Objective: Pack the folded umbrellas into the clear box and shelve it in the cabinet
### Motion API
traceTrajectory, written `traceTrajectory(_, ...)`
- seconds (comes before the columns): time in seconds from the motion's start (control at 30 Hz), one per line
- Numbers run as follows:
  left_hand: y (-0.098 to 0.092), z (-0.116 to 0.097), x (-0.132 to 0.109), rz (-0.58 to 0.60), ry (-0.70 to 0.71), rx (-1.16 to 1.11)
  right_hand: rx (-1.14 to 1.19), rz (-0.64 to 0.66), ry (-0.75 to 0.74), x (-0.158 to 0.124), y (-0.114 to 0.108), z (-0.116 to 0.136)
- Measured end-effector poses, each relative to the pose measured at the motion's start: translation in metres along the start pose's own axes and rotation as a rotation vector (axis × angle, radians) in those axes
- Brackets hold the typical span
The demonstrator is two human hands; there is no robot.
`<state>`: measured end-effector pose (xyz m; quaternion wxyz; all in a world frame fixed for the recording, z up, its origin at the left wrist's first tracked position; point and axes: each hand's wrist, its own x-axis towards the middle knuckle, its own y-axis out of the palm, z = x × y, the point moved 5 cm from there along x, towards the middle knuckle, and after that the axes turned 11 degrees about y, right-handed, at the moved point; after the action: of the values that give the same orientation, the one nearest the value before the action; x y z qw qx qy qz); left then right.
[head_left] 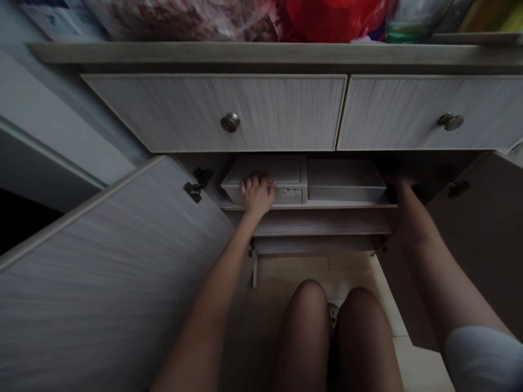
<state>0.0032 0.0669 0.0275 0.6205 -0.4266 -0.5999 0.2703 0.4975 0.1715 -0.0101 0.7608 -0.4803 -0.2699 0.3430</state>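
My left hand [259,195] rests on the front top edge of a pale lidded box [265,167] on the cabinet's upper shelf. Its fingers are spread over the edge, and a small label shows on the box front. Beside that box, to the right, sits a second, translucent box [346,177]. My right hand [402,181] reaches into the dark right end of the same shelf, just past the second box. Shadow hides its fingers, so I cannot tell whether it holds anything.
The left cabinet door [122,272] and right cabinet door [469,245] stand swung out on both sides. Above are two closed drawers with round knobs, the left knob [230,122] nearer. Bags and a red item [335,19] crowd the countertop. Lower shelves [322,222] lie beneath.
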Motion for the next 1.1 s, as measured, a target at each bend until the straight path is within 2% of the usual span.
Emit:
traceTrajectory(0.07,-0.001,0.000,0.000,0.008,0.002,0.017,0.079,0.020,0.195,-0.003,0.001,-0.004)
traceTrajectory(0.1,-0.001,-0.001,0.000,0.011,0.004,0.030,0.128,0.023,0.228,-0.004,0.000,-0.002)
traceTrajectory(0.17,-0.002,-0.001,-0.001,0.017,0.011,0.052,0.200,0.002,0.162,-0.009,-0.005,0.006)
traceTrajectory(0.27,-0.003,-0.002,-0.001,0.018,0.018,0.052,0.229,-0.104,0.017,-0.025,-0.021,0.014)
traceTrajectory(0.33,-0.004,-0.002,-0.001,0.012,0.018,0.044,0.270,-0.182,-0.092,-0.046,-0.032,0.016)
traceTrajectory(0.43,-0.004,-0.003,-0.001,0.016,0.017,0.041,0.336,-0.262,-0.406,-0.097,-0.043,0.019)
traceTrajectory(0.53,-0.002,-0.002,-0.001,0.027,0.020,0.048,0.209,-0.232,-0.739,-0.152,-0.033,0.024)
traceTrajectory(0.6,-0.002,-0.002,0.000,0.029,0.019,0.045,0.098,-0.187,-0.823,-0.172,-0.020,0.025)
traceTrajectory(0.67,-0.002,-0.001,0.000,0.031,0.015,0.033,0.040,-0.163,-0.823,-0.175,-0.011,0.025)
traceTrajectory(0.8,-0.004,-0.002,0.001,0.053,0.004,0.012,0.020,-0.127,-0.778,-0.160,-0.002,0.030)
traceTrajectory(0.97,-0.007,-0.004,0.001,0.054,-0.007,0.020,0.020,-0.072,-0.770,-0.147,-0.001,0.040)
traceTrajectory(1.1,-0.006,-0.007,0.001,0.066,-0.013,0.020,0.063,-0.091,-0.739,-0.159,-0.009,0.043)
